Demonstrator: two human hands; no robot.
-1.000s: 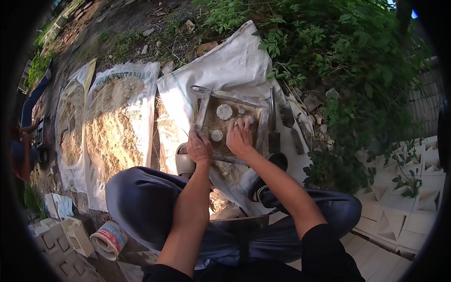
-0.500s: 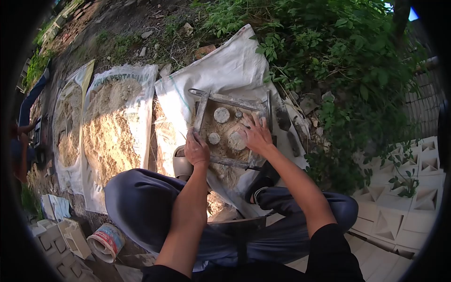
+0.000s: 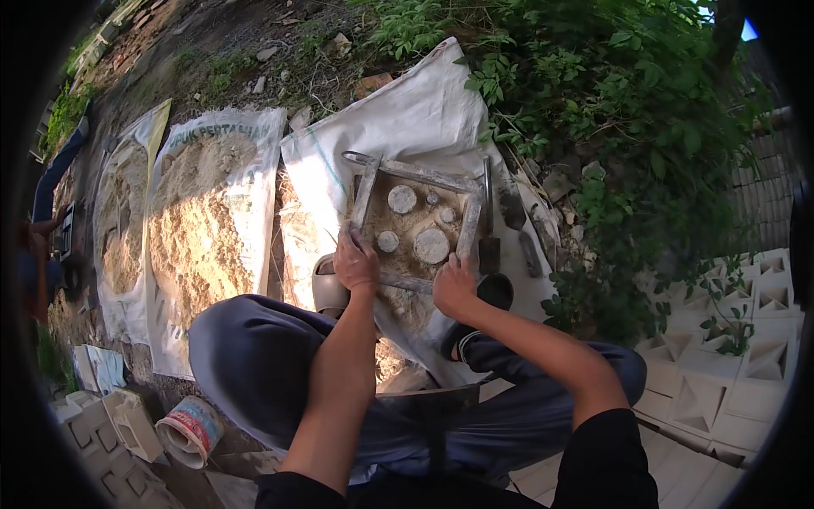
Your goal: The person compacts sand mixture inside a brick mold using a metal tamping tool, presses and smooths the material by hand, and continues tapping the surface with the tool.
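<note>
Curling at the near left corner of a frame of four grey bars (image 3: 428, 176), the left hand (image 3: 357, 261) has its fingers bent close together on the bar end. The right hand (image 3: 455, 287) sits at the near right corner, knuckles up and fingers folded inward; its fingertips are too hidden to tell whether they pinch the bar, and the left hand's grip cannot be made out for certain either. Between them the frame lies flat, packed with pale sand (image 3: 413, 227). Set in that sand are five round pieces: a large disc (image 3: 432, 245) closest to the right hand, another large disc (image 3: 402, 199) toward the far left, two smaller ones, and a tiny one near the far bar.

Just right of the frame lies a long-handled tool (image 3: 487, 199), and beyond it a trowel (image 3: 511, 206). All of this rests on a white sack (image 3: 407, 119) spread over the ground, with a sandalled foot on either side of the near bar. Farther left, two more sacks bear heaps of sand (image 3: 203, 225), one partly sunlit. A bucket (image 3: 191, 431) leans at lower left, leafy plants (image 3: 593, 102) crowd the far right, patterned blocks (image 3: 721, 365) lie nearer, and another person shows at the left edge.
</note>
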